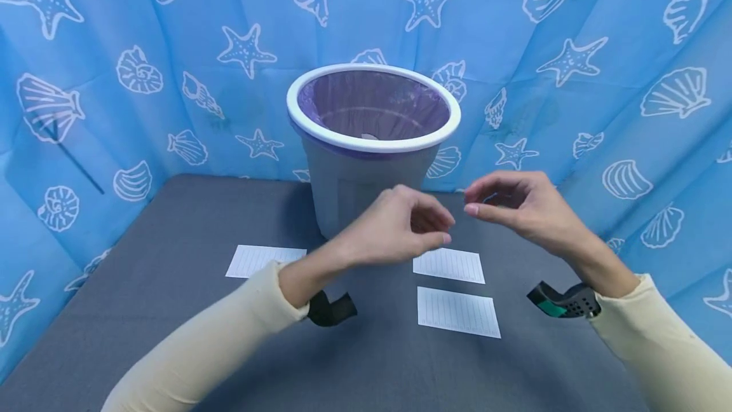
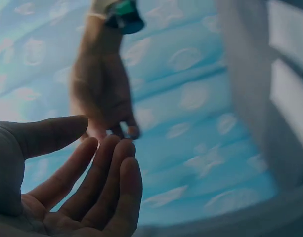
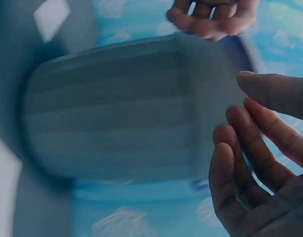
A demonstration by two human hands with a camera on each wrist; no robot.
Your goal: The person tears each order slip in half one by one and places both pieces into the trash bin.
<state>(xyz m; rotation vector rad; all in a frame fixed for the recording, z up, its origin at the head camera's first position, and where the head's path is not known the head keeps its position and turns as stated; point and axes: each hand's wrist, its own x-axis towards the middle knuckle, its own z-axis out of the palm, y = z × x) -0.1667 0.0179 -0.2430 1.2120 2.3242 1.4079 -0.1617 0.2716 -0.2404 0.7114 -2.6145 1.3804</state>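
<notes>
In the head view my left hand (image 1: 397,224) hovers in front of a grey waste bin (image 1: 343,186), fingers softly bent and nothing between them. Facing it on the right is my right hand (image 1: 523,205), also raised above the table, its fingers loosely curved around air. A small gap separates the two sets of fingertips. The bin has a white rim and a purple liner (image 1: 394,100), with a bit of something white low inside. Both wrist views show thumb and fingertips apart, the palms bare; the bin (image 3: 116,113) fills much of the right wrist view.
Three lined white paper cards lie on the grey table (image 1: 143,310): one card (image 1: 263,260) left of the bin, another card (image 1: 448,266) right of centre, and a nearer card (image 1: 459,312). A blue curtain (image 1: 200,5) with shells and starfish encloses the back and sides.
</notes>
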